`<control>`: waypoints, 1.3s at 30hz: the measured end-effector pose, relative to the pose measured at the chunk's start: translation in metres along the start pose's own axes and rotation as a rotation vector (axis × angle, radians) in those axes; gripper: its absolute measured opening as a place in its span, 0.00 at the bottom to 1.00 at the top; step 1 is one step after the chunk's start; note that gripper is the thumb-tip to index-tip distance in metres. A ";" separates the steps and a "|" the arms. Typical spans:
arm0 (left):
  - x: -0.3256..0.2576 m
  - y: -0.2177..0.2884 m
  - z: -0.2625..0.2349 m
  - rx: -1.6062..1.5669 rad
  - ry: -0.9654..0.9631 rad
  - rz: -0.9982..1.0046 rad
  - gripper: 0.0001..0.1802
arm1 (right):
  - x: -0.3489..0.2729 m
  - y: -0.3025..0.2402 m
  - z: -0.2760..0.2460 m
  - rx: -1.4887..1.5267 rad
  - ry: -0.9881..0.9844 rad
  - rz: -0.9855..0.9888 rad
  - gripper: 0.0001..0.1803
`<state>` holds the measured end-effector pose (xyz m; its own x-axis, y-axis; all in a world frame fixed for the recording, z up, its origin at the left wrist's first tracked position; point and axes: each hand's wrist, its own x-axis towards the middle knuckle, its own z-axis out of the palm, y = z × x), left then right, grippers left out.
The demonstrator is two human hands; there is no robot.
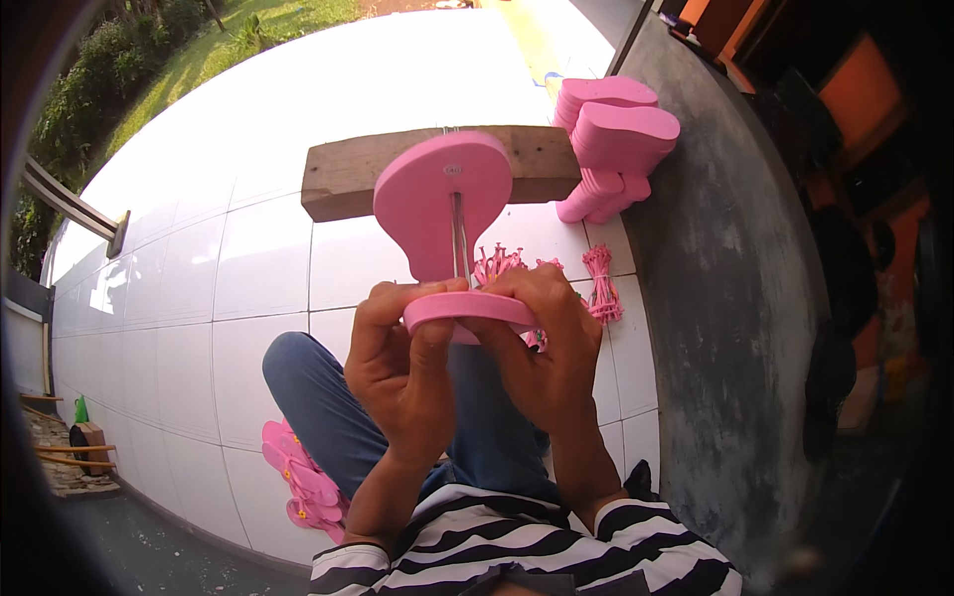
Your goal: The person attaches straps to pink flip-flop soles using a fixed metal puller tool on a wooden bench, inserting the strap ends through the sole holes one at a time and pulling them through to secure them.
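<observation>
A pink flip-flop sole (422, 199) is in front of me, its broad end up against a wooden block. Thin metal rods (458, 233) stick out from its face toward me. The near end of the sole (467, 306) curves up, edge toward me. My left hand (402, 348) pinches this end from the left, thumb below and fingers on top. From the right, my right hand (542, 343) grips the same end in a similar way. The rods' near tips are hidden behind the held edge.
The wooden block (338, 179) lies across the white tiled floor (263, 258). Stacked pink soles (626, 134) stand at the far right. Bundled pink straps (599, 283) lie beyond my right hand. Several finished pink flip-flops (298, 472) are beside my left leg. A grey ledge (725, 288) runs along the right.
</observation>
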<state>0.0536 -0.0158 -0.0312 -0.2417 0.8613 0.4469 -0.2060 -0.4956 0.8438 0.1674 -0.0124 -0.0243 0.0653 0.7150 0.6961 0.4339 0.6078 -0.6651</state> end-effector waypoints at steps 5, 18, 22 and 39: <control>-0.001 -0.011 -0.005 -0.106 -0.030 0.063 0.11 | -0.004 0.005 -0.008 0.028 -0.058 -0.059 0.15; 0.035 0.007 -0.011 0.045 -0.328 0.024 0.15 | 0.039 0.030 -0.009 0.532 -0.308 0.062 0.25; 0.033 0.006 -0.015 0.109 -0.338 -0.018 0.15 | 0.031 0.031 -0.008 0.624 -0.363 0.075 0.25; -0.017 0.051 -0.026 0.380 -0.353 -0.225 0.13 | -0.043 -0.063 -0.057 -0.156 -0.292 0.183 0.29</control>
<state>0.0225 -0.0584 -0.0032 0.1140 0.9585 0.2613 0.1558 -0.2770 0.9482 0.1883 -0.1013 0.0031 -0.0952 0.8888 0.4483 0.5716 0.4175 -0.7064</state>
